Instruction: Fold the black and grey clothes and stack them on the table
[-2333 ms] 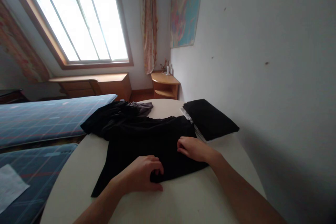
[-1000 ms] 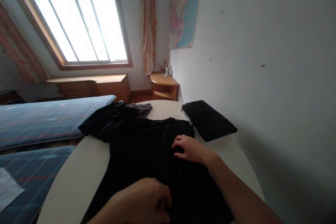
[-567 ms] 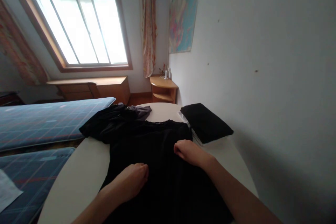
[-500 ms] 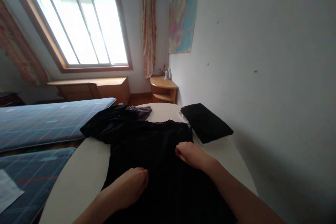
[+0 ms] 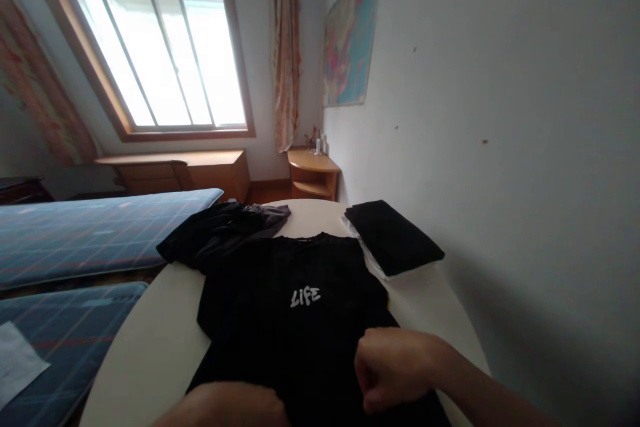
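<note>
A black T-shirt (image 5: 280,327) lies spread on the round white table (image 5: 145,333), its collar toward the far side and a white "LIFE" print on its chest. My left hand (image 5: 235,403) is at the bottom edge of the view, closed over the lower part of the shirt and partly cut off. My right hand (image 5: 387,367) is curled closed above the shirt's lower right side, seemingly gripping its dark fabric. The exact grip of both hands is hard to see against the black cloth.
A crumpled dark garment (image 5: 210,230) lies at the table's far left. Folded black clothing (image 5: 393,237) sits on white items at the far right. Blue plaid mattresses (image 5: 100,233) stand left of the table, and a white wall (image 5: 525,213) rises on the right.
Both hands have drawn back toward me, down the shirt. The "LIFE" print and the shirt's short sleeves have come into view.
</note>
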Demonstrator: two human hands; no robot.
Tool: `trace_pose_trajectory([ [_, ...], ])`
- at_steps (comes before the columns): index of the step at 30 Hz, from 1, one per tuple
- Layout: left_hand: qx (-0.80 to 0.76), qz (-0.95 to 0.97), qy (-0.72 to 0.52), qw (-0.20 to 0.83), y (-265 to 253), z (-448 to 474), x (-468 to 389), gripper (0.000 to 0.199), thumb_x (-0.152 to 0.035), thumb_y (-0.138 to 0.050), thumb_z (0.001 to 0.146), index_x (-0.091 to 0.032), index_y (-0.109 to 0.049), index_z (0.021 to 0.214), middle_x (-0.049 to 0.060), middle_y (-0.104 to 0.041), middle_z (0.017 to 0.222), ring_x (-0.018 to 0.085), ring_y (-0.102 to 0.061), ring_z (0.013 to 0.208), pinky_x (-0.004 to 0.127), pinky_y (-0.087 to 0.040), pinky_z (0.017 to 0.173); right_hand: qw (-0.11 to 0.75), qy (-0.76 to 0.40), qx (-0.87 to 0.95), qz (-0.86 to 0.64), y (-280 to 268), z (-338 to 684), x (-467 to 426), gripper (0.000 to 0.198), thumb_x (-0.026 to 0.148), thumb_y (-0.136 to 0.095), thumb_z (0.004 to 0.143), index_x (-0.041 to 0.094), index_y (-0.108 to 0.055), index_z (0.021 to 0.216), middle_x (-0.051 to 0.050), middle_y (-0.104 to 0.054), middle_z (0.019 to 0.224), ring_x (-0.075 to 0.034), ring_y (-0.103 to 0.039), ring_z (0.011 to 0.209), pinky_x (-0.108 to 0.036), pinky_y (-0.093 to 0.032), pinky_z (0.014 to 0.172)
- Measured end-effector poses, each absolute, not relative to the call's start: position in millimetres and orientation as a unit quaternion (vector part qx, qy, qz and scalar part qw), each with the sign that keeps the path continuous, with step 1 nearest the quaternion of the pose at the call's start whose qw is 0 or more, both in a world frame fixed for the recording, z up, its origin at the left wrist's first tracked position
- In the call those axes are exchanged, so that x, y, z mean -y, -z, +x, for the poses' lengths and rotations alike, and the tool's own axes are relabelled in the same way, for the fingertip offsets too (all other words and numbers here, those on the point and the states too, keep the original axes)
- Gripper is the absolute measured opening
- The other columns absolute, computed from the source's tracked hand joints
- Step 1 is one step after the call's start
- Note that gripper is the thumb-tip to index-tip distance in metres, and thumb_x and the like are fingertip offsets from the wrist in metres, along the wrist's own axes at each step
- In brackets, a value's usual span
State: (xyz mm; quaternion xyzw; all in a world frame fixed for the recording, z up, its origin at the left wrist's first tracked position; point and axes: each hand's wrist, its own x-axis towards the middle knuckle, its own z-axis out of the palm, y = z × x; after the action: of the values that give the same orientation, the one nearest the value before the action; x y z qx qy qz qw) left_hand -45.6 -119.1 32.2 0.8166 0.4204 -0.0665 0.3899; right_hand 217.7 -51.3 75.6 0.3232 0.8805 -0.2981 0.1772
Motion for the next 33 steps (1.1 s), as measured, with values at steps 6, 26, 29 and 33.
trace_pose_trajectory([
  [6,-0.599,0.780,-0.132,0.123,-69.3,-84.7,32.7,0.021,-0.030,-0.055,0.090,-0.024,-0.067,0.107,0.004,-0.072,0.105,0.021,-0.068,0.094,0.031,-0.049,0.084,-0.085,0.182,-0.884,0.422,-68.4,206.3,-14.2,0.018,0.027,-0.060,0.087,0.019,-0.073,0.098,-0.005,-0.074,0.091,-0.017,-0.067,0.080,-0.025,-0.044,0.069],
  [26,-0.636,0.749,-0.109,-0.153,-35.3,-158.9,-58.7,0.023,-0.012,-0.042,0.093,-0.021,-0.063,0.094,0.007,-0.061,0.108,0.023,-0.057,0.105,0.030,-0.048,0.077,-0.098,0.050,-0.770,0.629,-13.4,142.1,-132.7,0.050,0.041,-0.054,0.094,0.019,-0.055,0.139,-0.016,-0.057,0.137,-0.031,-0.052,0.125,-0.041,-0.044,0.097],
  [29,-0.631,0.752,-0.117,-0.147,-41.0,-158.8,-57.4,0.023,-0.012,-0.042,0.094,-0.022,-0.063,0.093,0.005,-0.059,0.108,0.021,-0.059,0.098,0.028,-0.046,0.065,-0.102,0.049,-0.759,0.641,-12.9,137.8,-145.2,0.041,0.025,-0.048,0.097,0.012,-0.058,0.134,-0.020,-0.059,0.133,-0.031,-0.054,0.123,-0.039,-0.044,0.096],
  [33,-0.646,0.744,-0.112,-0.125,-50.8,-161.0,-61.7,0.026,-0.010,-0.040,0.094,-0.022,-0.062,0.092,0.004,-0.056,0.108,0.017,-0.060,0.087,0.027,-0.045,0.067,-0.101,0.067,-0.749,0.652,-16.3,136.7,-164.6,0.033,0.011,-0.042,0.094,0.011,-0.069,0.112,-0.021,-0.066,0.120,-0.030,-0.065,0.109,-0.037,-0.048,0.089],
])
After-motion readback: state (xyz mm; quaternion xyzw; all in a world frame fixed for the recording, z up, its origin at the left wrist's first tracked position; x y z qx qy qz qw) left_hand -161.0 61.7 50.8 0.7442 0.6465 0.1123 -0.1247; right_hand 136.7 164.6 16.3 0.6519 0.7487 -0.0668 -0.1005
